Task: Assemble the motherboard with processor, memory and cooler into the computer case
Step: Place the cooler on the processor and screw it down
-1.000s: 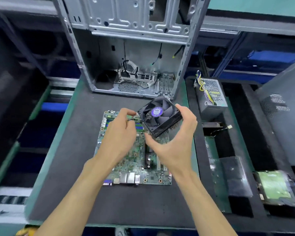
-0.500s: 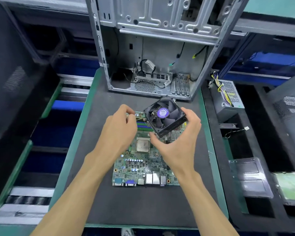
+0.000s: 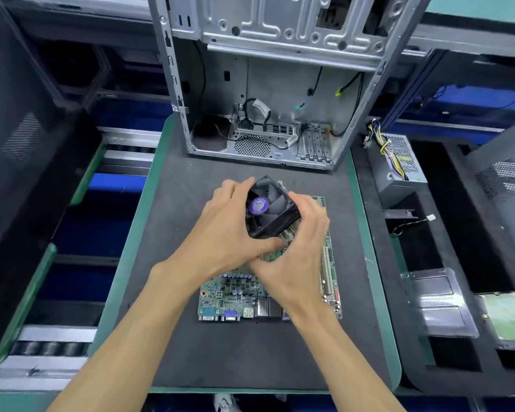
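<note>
A green motherboard (image 3: 238,295) lies flat on the dark mat in the middle, its port row toward me. Just above its far half a black cooler (image 3: 269,208) with a purple hub sticker and a finned heatsink underneath is tilted. My left hand (image 3: 225,230) grips its left side and my right hand (image 3: 298,257) grips its right and near side. The processor socket is hidden under the hands and cooler. An open grey computer case (image 3: 268,93) stands upright at the back of the mat.
A grey power supply (image 3: 399,165) with yellow and black wires lies to the right of the case. Clear plastic trays (image 3: 437,301) and a hard drive (image 3: 509,316) rest at the right. Black case panels lean at far left and far right.
My left hand has moved from pinching something beside the fan onto the cooler's left side. Both hands now hold the cooler lower, over the board's middle.
</note>
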Available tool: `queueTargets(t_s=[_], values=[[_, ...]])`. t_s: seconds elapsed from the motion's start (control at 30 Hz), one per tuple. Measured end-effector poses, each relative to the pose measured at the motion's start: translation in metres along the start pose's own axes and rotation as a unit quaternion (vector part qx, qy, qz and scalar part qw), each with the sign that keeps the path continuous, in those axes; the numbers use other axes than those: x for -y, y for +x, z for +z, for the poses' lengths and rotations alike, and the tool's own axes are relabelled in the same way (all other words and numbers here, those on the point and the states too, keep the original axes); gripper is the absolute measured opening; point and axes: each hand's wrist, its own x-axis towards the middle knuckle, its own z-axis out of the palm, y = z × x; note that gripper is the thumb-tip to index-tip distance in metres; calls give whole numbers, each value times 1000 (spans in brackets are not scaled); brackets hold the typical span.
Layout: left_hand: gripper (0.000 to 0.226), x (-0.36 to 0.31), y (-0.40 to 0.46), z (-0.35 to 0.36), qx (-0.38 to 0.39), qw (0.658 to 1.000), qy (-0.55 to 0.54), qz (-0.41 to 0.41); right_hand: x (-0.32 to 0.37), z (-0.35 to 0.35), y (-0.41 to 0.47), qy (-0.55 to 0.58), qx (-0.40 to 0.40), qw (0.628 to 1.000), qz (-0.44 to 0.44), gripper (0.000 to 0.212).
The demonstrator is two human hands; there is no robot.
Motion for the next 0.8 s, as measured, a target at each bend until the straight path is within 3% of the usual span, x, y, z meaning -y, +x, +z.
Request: queueTargets(t_s=[0.1,0.2,0.3,0.43,0.6,0.8], values=[[96,5,1,-8,-30,999,-14,1,0,-3,4,27,63,997,-23,95],[96,19,5,-24,-29,998,47,20,-8,-14,10,52,137,988,-53,83],[96,28,5,-31,2,994,106,42,-23,-25,16,52,129,990,6,66],[95,28,4,-20,63,991,102,62,-44,-25,19,3,106,988,110,53],[95,26,8,2,133,979,136,72,-66,-22,8,-66,165,973,148,47],[103,29,13,17,111,967,214,77,-74,-20,-1,-85,177,968,156,42]])
